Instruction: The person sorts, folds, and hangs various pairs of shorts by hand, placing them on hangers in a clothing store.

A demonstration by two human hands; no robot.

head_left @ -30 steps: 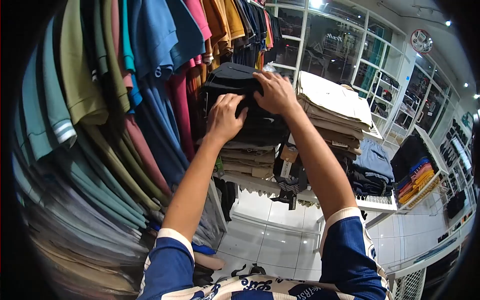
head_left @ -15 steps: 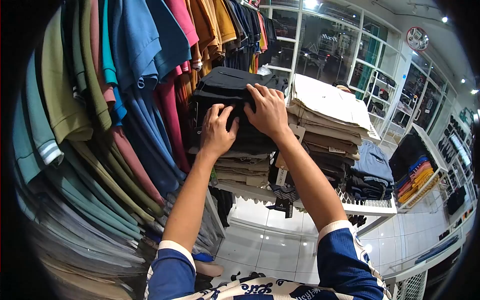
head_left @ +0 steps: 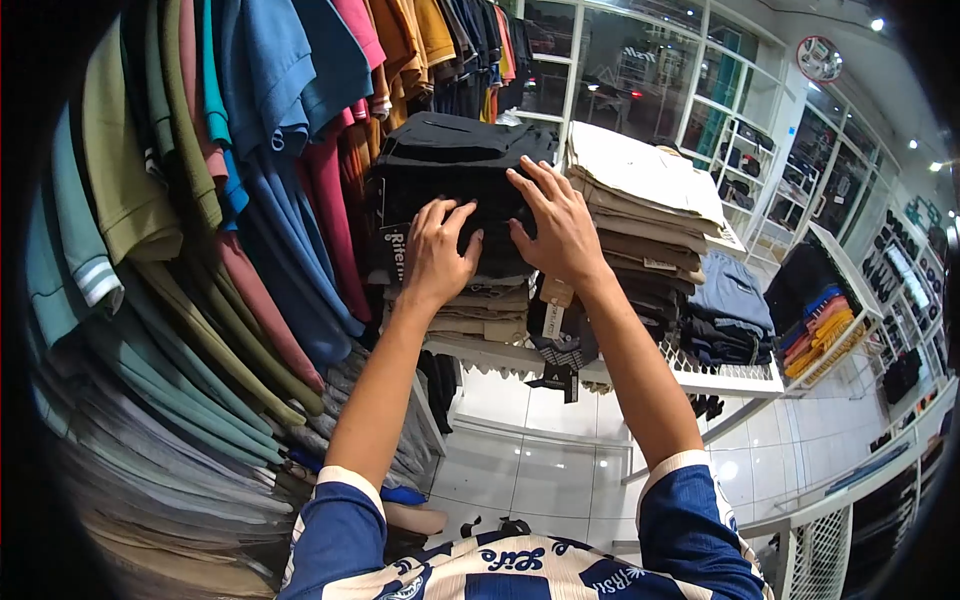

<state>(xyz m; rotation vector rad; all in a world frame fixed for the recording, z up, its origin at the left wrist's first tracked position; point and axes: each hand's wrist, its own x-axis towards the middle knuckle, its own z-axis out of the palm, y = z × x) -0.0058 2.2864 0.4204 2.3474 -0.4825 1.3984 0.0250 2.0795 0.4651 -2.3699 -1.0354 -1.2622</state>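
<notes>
A stack of folded black trousers (head_left: 450, 138) sits on a white rack shelf in front of me. My left hand (head_left: 440, 250) is at the near face of the stack, fingers bent and apart, holding nothing I can see. My right hand (head_left: 562, 225) is at the stack's right near corner, its fingers spread and reaching toward the top layers. Beside my left hand hangs a black label tag (head_left: 396, 257) with white lettering. Under the black layers lie beige folded garments (head_left: 480, 318). To the right stands a pile of white and tan folded trousers (head_left: 640, 185).
Hanging coloured shorts and trousers (head_left: 265, 90) crowd the left side. Grey-blue folded jeans (head_left: 732, 290) lie on the white mesh shelf (head_left: 735, 375) at right. Tags (head_left: 553, 380) dangle from the shelf's front edge. Another rack (head_left: 800, 535) stands at lower right.
My hands have drawn slightly apart, with the right hand shifted right at the stack's corner. The black top garment lies flatter, and the lettered tag at the left now shows.
</notes>
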